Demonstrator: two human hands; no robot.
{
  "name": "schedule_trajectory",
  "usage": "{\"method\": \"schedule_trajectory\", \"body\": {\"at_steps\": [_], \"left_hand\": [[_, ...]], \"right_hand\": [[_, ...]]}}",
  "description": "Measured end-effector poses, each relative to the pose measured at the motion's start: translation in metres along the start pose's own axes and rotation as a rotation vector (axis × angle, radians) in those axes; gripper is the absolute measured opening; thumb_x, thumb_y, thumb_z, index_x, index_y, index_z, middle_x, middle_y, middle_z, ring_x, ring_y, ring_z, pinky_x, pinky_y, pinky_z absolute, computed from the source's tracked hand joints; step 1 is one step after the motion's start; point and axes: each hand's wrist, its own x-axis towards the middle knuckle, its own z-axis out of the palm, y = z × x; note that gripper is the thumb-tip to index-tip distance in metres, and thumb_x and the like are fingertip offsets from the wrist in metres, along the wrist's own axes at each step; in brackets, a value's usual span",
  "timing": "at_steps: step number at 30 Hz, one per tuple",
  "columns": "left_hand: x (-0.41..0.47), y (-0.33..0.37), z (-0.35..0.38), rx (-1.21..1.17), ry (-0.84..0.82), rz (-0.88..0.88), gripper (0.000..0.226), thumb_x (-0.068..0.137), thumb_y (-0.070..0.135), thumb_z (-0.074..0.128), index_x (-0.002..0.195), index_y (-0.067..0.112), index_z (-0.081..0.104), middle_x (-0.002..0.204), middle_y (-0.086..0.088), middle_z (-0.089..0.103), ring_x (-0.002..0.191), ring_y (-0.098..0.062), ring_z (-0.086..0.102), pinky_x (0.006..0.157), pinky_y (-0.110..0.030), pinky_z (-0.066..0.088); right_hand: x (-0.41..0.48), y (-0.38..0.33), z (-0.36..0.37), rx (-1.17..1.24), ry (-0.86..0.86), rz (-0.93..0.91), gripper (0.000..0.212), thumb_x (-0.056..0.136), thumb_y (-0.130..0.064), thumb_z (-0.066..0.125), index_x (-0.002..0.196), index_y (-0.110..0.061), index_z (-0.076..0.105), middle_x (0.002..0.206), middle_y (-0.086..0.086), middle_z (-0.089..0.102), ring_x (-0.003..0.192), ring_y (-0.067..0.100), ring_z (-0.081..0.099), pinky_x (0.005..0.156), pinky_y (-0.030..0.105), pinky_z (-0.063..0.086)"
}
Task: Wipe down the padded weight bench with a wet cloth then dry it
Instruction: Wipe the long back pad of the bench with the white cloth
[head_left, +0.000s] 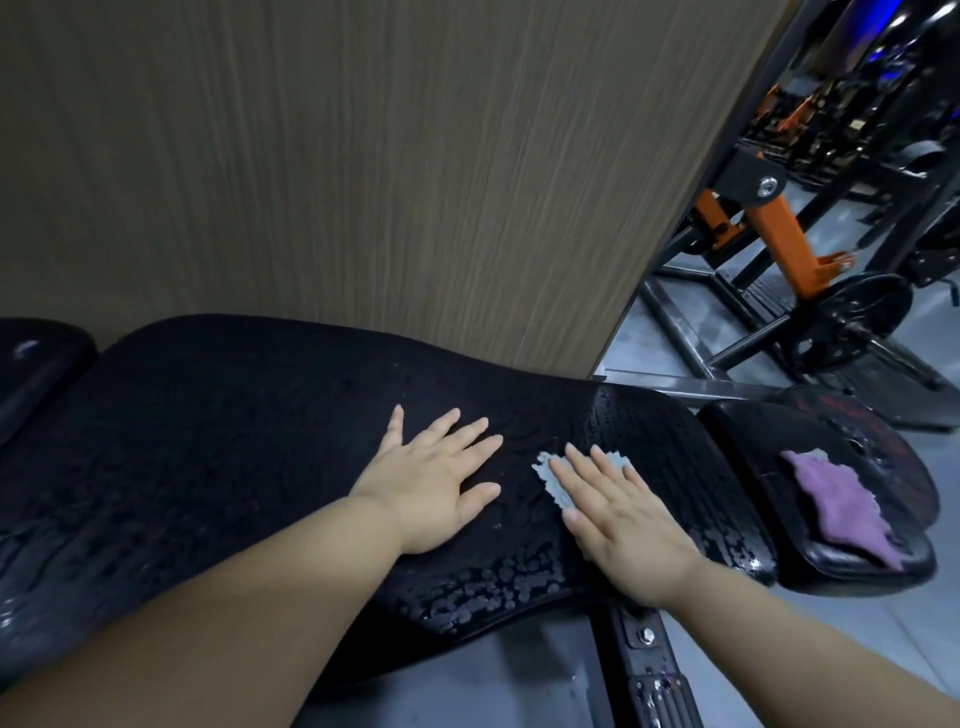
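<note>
The black padded bench (218, 447) stretches across the view, its surface wet and beaded with water drops near the front edge. My left hand (434, 483) lies flat on the pad with the fingers spread. Just to its right, my right hand (618, 519) presses a small grey-blue cloth (556, 480) flat against the pad with straight fingers; most of the cloth is hidden under the palm. A purple cloth (844, 506) lies spread on the separate black seat pad (779, 441) at the right.
A wood-grain wall panel (363, 171) stands right behind the bench. Orange and black gym machines (779, 228) with a weight plate (852, 322) fill the grey floor at the right. The bench's metal frame (649, 665) runs below the pad.
</note>
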Motion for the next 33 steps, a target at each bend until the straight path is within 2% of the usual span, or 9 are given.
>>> {"method": "schedule_trajectory", "body": {"at_steps": [2, 4, 6, 12, 18, 26, 30, 31, 33], "left_hand": [[0.0, -0.001, 0.0, 0.0, 0.005, -0.003, 0.059, 0.098, 0.061, 0.014, 0.153, 0.042, 0.0, 0.16, 0.021, -0.008, 0.147, -0.007, -0.016, 0.115, -0.056, -0.016], [0.0, -0.001, 0.0, -0.002, 0.006, -0.004, 0.059, 0.098, 0.061, 0.014, 0.153, 0.042, 0.001, 0.16, 0.021, -0.007, 0.147, -0.007, -0.016, 0.115, -0.056, -0.016], [0.001, -0.001, 0.001, 0.002, 0.013, 0.002, 0.059, 0.098, 0.061, 0.014, 0.153, 0.042, 0.001, 0.16, 0.02, -0.007, 0.147, -0.007, -0.016, 0.115, -0.056, -0.015], [0.002, -0.002, 0.001, 0.007, 0.007, 0.005, 0.06, 0.098, 0.061, 0.015, 0.153, 0.042, 0.001, 0.16, 0.021, -0.008, 0.146, -0.007, -0.017, 0.116, -0.055, -0.014], [0.003, -0.001, -0.001, 0.014, -0.003, 0.003, 0.061, 0.097, 0.062, 0.015, 0.153, 0.042, 0.0, 0.16, 0.021, -0.008, 0.146, -0.007, -0.018, 0.116, -0.054, -0.014], [0.002, 0.003, -0.003, 0.03, -0.016, -0.007, 0.061, 0.097, 0.063, 0.014, 0.152, 0.043, -0.002, 0.16, 0.021, -0.009, 0.147, -0.008, -0.016, 0.116, -0.054, -0.014], [0.0, 0.001, -0.002, 0.023, -0.028, -0.021, 0.062, 0.096, 0.063, 0.013, 0.152, 0.042, -0.003, 0.16, 0.02, -0.01, 0.147, -0.008, -0.017, 0.117, -0.052, -0.013], [0.0, 0.001, -0.002, 0.021, -0.03, -0.024, 0.062, 0.096, 0.063, 0.013, 0.152, 0.042, -0.004, 0.16, 0.019, -0.011, 0.147, -0.008, -0.017, 0.117, -0.052, -0.013], [-0.001, 0.002, -0.005, 0.021, -0.045, -0.028, 0.063, 0.097, 0.064, 0.012, 0.153, 0.041, -0.004, 0.16, 0.018, -0.012, 0.147, -0.009, -0.018, 0.118, -0.051, -0.013]], "right_hand": [[0.029, 0.0, -0.006, 0.003, 0.007, 0.021, 0.076, 0.082, -0.069, -0.013, 0.15, -0.036, -0.005, 0.155, -0.019, -0.012, 0.14, 0.003, -0.019, 0.114, 0.028, -0.013], [0.059, 0.002, -0.01, 0.006, -0.001, 0.06, 0.056, 0.1, -0.051, 0.012, 0.152, -0.034, -0.001, 0.158, -0.014, -0.008, 0.145, 0.009, -0.013, 0.117, 0.033, -0.009], [0.089, 0.005, -0.012, 0.019, 0.01, 0.085, 0.053, 0.103, -0.043, 0.018, 0.152, -0.033, 0.001, 0.16, -0.011, -0.006, 0.146, 0.013, -0.01, 0.118, 0.036, -0.006], [0.162, 0.011, -0.023, 0.046, 0.002, 0.161, 0.052, 0.102, -0.043, 0.017, 0.152, -0.031, 0.011, 0.16, -0.008, 0.004, 0.148, 0.017, -0.002, 0.119, 0.041, -0.001], [0.174, 0.01, -0.027, 0.047, 0.016, 0.23, 0.054, 0.102, -0.045, 0.014, 0.153, -0.026, 0.012, 0.16, -0.007, 0.007, 0.148, 0.019, -0.001, 0.119, 0.042, 0.0], [0.074, -0.011, -0.013, 0.004, 0.028, 0.111, 0.057, 0.102, -0.045, 0.014, 0.153, -0.025, -0.002, 0.16, -0.007, -0.005, 0.147, 0.017, -0.008, 0.119, 0.039, -0.004], [0.006, -0.029, 0.0, -0.011, 0.021, 0.047, 0.075, 0.086, -0.062, -0.012, 0.152, -0.028, -0.006, 0.16, -0.01, -0.006, 0.147, 0.015, -0.009, 0.116, 0.032, -0.011], [-0.011, -0.033, 0.004, -0.031, 0.043, 0.034, 0.074, 0.087, -0.059, -0.013, 0.152, -0.027, -0.002, 0.159, -0.01, -0.002, 0.147, 0.015, -0.004, 0.117, 0.031, -0.009], [-0.04, -0.039, 0.015, -0.09, 0.1, 0.023, 0.062, 0.099, -0.05, 0.001, 0.152, -0.023, 0.018, 0.156, -0.008, 0.021, 0.145, 0.019, 0.02, 0.114, 0.034, 0.01]]}}
